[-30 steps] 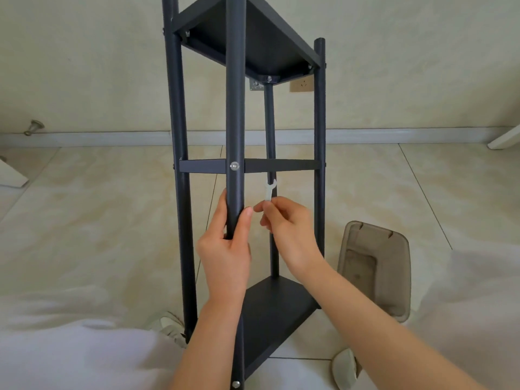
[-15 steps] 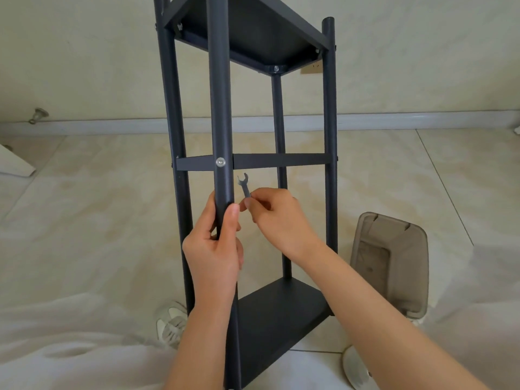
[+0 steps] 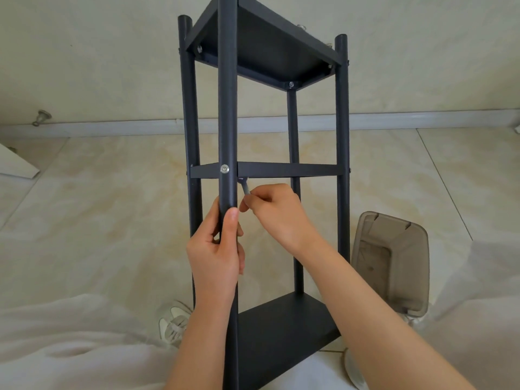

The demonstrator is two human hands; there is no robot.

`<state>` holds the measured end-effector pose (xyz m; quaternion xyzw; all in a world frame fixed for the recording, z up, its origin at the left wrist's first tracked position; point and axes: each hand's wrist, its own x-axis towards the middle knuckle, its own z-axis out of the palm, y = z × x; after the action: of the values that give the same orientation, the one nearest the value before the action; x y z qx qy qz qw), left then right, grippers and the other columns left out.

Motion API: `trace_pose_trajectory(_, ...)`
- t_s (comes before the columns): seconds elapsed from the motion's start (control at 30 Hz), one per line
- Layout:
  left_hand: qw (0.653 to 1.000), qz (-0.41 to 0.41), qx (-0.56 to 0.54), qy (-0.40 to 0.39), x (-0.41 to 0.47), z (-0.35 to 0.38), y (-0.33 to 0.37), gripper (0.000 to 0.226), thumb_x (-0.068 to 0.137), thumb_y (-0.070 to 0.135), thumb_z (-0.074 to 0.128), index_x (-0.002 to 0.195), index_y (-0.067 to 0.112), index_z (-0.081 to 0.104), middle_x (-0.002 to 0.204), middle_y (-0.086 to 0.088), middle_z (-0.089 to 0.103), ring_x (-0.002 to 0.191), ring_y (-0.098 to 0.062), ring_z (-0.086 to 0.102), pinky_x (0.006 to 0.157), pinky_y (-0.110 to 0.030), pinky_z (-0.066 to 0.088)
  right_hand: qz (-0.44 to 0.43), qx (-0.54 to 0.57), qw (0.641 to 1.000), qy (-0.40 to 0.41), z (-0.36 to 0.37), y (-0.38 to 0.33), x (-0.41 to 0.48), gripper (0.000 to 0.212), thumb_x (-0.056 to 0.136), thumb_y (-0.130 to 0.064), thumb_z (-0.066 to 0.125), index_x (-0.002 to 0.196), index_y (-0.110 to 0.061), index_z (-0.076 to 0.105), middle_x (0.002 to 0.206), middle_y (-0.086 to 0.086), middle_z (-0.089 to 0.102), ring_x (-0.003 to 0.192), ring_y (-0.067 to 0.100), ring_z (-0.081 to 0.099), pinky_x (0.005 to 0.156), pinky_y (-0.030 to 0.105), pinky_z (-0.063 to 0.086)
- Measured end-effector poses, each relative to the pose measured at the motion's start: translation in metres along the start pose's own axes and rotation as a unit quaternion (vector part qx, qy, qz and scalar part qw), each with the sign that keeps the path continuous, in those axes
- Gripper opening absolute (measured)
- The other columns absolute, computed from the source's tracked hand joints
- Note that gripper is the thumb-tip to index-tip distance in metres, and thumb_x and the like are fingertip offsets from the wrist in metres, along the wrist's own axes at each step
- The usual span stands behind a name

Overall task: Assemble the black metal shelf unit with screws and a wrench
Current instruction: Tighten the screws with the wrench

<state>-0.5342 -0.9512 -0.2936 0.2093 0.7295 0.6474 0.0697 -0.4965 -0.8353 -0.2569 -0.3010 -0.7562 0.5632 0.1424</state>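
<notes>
**Fastening step at the shelf's mid-height joint**

The tall black metal three-tier shelf unit (image 3: 267,49) stood upright on the pale tiled floor (image 3: 98,192), at the centre of the view. Its top and bottom tiers looked bolted on. Judging by the pose, the step in hand was tightening the fastener where the middle tier (image 3: 287,170) met the round front post (image 3: 227,108). A silver screw head (image 3: 224,169) showed on the post's outer face there.

The left hand (image 3: 216,249) was wrapped around the front post at 6 o'clock from the screw head, thumb lying up the tube, apparently bracing it. The right hand (image 3: 277,212), at 2 o'clock from the left, pinched the lower end of a small flat grey metal wrench (image 3: 245,187) between thumb and curled fingers. The tool slanted up toward 11 o'clock, and its open end sat just under the middle tier beside the post. Whether it had caught a nut could not be told, as the post hid that spot.

The next move probably called for seating the wrench squarely and turning it in short arcs, since room there was tight.

A brown translucent plastic box (image 3: 391,263) lay on the floor at 4 o'clock from the right hand, untouched.
</notes>
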Motion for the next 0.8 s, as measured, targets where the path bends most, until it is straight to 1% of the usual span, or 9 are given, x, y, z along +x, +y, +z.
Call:
trace_pose_trajectory(0.03,1.0,-0.004,0.002,0.0,0.0,0.0,-0.001,0.044,0.094,0.049,0.049,0.127,0.023,0.065,0.069,-0.006,0.053,0.032,-0.02,0.043,0.033,-0.02,0.036,-0.001,0.002,1.0,0.0,0.0,0.0,0.0,0.033,0.093,-0.012,0.052,0.065,-0.021,0.068,0.055,-0.011,0.059,0.058,0.007,0.051,0.053,0.012,0.037)
trace_pose_trajectory(0.13,1.0,-0.019,0.0,0.004,-0.002,0.0,-0.003,0.049,0.092,0.051,0.049,0.129,0.022,0.064,0.067,-0.003,0.053,0.033,-0.018,0.044,0.034,-0.02,0.036,0.004,0.006,1.0,-0.001,0.001,0.003,0.0,0.032,0.093,-0.012,0.052,0.066,-0.021,0.067,0.045,-0.017,0.051,0.049,0.002,0.043,0.048,0.01,0.032)
trace_pose_trajectory(0.3,0.999,-0.032,0.004,0.004,-0.006,0.001,-0.01,0.046,0.095,0.045,0.049,0.128,0.017,0.064,0.068,-0.006,0.055,0.033,-0.02,0.046,0.033,-0.021,0.037,0.013,-0.018,1.0,0.0,0.002,0.007,-0.004,0.028,0.094,-0.012,0.052,0.075,-0.013,0.073,0.058,-0.011,0.059,0.055,0.003,0.051,0.051,0.013,0.035)
trace_pose_trajectory(0.4,0.999,-0.042,0.004,0.001,-0.008,0.001,-0.012,0.047,0.094,0.047,0.049,0.126,0.016,0.065,0.069,-0.008,0.055,0.033,-0.02,0.045,0.033,-0.022,0.037,0.018,-0.035,0.999,0.002,0.004,0.007,-0.002,0.027,0.095,-0.014,0.052,0.079,-0.013,0.075,0.077,0.004,0.072,0.073,0.018,0.063,0.068,0.027,0.049)
trace_pose_trajectory(0.53,0.999,-0.041,0.008,-0.004,-0.008,0.003,-0.013,0.047,0.093,0.047,0.048,0.124,0.017,0.066,0.068,-0.006,0.056,0.032,-0.019,0.045,0.033,-0.022,0.037,0.006,-0.061,0.998,0.01,0.004,0.008,0.001,0.026,0.095,-0.016,0.055,0.081,-0.01,0.076,0.069,0.013,0.067,0.068,0.026,0.059,0.064,0.027,0.048)
trace_pose_trajectory(0.6,0.999,-0.041,0.008,-0.005,-0.007,0.003,-0.013,0.047,0.094,0.047,0.048,0.126,0.016,0.065,0.067,-0.006,0.056,0.032,-0.02,0.045,0.033,-0.022,0.037,0.001,-0.073,0.997,0.007,0.003,0.011,0.002,0.027,0.096,-0.019,0.057,0.079,-0.01,0.077,0.068,0.006,0.07,0.064,0.016,0.06,0.062,0.018,0.047)
trace_pose_trajectory(0.67,0.999,-0.039,0.009,-0.007,-0.007,0.004,-0.013,0.047,0.095,0.045,0.048,0.127,0.015,0.065,0.068,-0.007,0.055,0.032,-0.021,0.045,0.033,-0.021,0.037,0.001,-0.071,0.997,0.007,0.002,0.012,0.004,0.03,0.096,-0.02,0.058,0.075,-0.01,0.076,0.064,-0.003,0.07,0.055,0.003,0.056,0.053,0.009,0.039)
trace_pose_trajectory(0.7,0.999,-0.038,0.009,-0.009,-0.007,0.004,-0.013,0.048,0.095,0.045,0.049,0.127,0.015,0.065,0.068,-0.008,0.055,0.032,-0.022,0.045,0.033,-0.021,0.037,0.0,-0.064,0.998,0.007,0.002,0.013,0.005,0.03,0.096,-0.02,0.058,0.074,-0.01,0.076,0.062,-0.006,0.068,0.051,0.0,0.053,0.051,0.008,0.037)
trace_pose_trajectory(0.8,0.999,-0.034,0.006,-0.013,-0.008,0.005,-0.012,0.048,0.094,0.047,0.049,0.127,0.016,0.065,0.068,-0.006,0.056,0.032,-0.023,0.045,0.033,-0.022,0.037,-0.017,-0.06,0.998,0.012,0.004,0.016,0.008,0.029,0.096,-0.019,0.059,0.075,-0.011,0.077,0.058,-0.013,0.064,0.057,0.005,0.057,0.054,0.009,0.04)
